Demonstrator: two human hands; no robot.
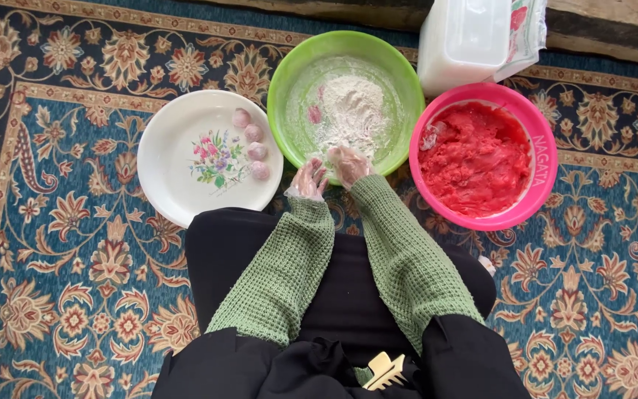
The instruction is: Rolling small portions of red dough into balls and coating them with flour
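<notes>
hands [330, 174] cupped together, grip hidden | four balls [251, 144] | three bowls/plates

A blue patterned carpet [75, 281] with floral borders covers the floor. Directly on it sit a white floral plate [179, 159], a green bowl [400, 81] beside it, a pink bowl [544, 174] to the right, and a white plastic container [459, 41] behind.
</notes>
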